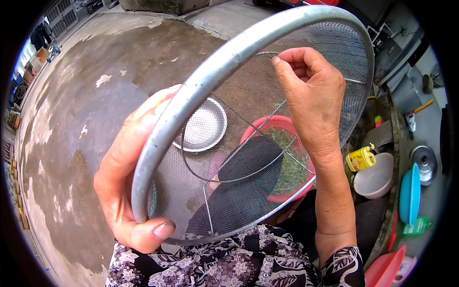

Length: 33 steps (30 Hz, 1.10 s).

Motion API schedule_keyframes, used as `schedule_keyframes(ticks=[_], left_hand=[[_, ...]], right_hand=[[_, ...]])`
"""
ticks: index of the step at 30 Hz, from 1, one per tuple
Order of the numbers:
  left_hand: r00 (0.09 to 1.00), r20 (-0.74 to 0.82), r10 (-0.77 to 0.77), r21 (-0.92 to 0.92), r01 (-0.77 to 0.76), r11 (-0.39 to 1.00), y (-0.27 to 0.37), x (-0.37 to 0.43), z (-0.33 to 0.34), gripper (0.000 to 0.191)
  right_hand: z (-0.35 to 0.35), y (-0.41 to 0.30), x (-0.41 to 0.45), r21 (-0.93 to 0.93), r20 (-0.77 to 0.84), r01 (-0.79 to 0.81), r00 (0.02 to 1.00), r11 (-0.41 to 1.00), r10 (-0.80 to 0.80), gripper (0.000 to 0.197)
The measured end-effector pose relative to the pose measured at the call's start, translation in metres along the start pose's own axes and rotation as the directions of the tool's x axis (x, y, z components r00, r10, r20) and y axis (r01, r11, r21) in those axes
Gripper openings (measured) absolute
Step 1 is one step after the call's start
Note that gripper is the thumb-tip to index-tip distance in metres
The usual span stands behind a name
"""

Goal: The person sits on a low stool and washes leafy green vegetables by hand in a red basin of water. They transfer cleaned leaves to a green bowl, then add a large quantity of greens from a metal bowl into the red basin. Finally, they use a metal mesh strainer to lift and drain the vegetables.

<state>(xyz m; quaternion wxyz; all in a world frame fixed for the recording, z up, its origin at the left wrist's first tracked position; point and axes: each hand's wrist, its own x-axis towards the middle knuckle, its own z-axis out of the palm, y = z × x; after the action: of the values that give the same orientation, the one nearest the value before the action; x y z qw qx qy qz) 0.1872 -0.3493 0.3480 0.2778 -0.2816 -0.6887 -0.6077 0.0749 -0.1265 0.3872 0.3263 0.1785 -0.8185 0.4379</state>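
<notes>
A large round wire-mesh sieve (235, 53) with a thick metal rim is tilted up in front of me. My left hand (123, 161) grips the rim at its left side, with the thumb over the near edge. Inside the sieve, my right hand (315, 86) has thumb and forefinger pinched together close to the mesh; I see nothing between the tips. Thin support wires cross the mesh. Through it show a metal basin (204, 125) on the ground and a red plastic tub (251, 131) holding green plant cuttings (296, 163). My dark-trousered leg (247, 158) shows behind the mesh too.
Wet, stained concrete (96, 118) spreads to the left. At right are a yellow jug (360, 158), a pale plastic basin (374, 177), a metal lid (424, 164), a blue basin (408, 197), a green bottle (416, 226) and a pink-red basin (387, 269) beside a low ledge.
</notes>
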Motion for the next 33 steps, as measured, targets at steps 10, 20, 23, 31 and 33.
schedule_keyframes(ticks=[10,20,23,31,33], left_hand=[[0.999,0.026,0.032,0.067,-0.034,0.997,0.002,0.001,-0.003,0.108],[0.988,0.116,0.104,0.084,-0.114,0.99,-0.001,0.009,-0.008,0.102],[0.999,0.032,0.035,0.072,-0.038,0.997,0.0,0.006,-0.001,0.103],[0.915,-0.318,-0.249,-0.137,0.216,0.967,0.01,0.011,0.03,0.107],[0.903,-0.333,-0.272,-0.133,0.241,0.961,0.01,0.011,0.03,0.107]], right_hand=[[0.005,0.0,0.002,-0.366,0.08,0.37,0.927,0.854,-0.367,0.01],[0.007,-0.003,0.012,-0.554,0.221,0.53,0.837,0.641,-0.5,0.016],[0.009,0.002,0.016,-0.521,0.218,0.555,0.821,0.649,-0.528,0.016],[0.011,0.024,0.019,-0.375,0.147,0.548,0.831,0.747,-0.536,0.016],[0.008,0.026,0.017,-0.332,0.128,0.509,0.858,0.794,-0.497,0.015]])
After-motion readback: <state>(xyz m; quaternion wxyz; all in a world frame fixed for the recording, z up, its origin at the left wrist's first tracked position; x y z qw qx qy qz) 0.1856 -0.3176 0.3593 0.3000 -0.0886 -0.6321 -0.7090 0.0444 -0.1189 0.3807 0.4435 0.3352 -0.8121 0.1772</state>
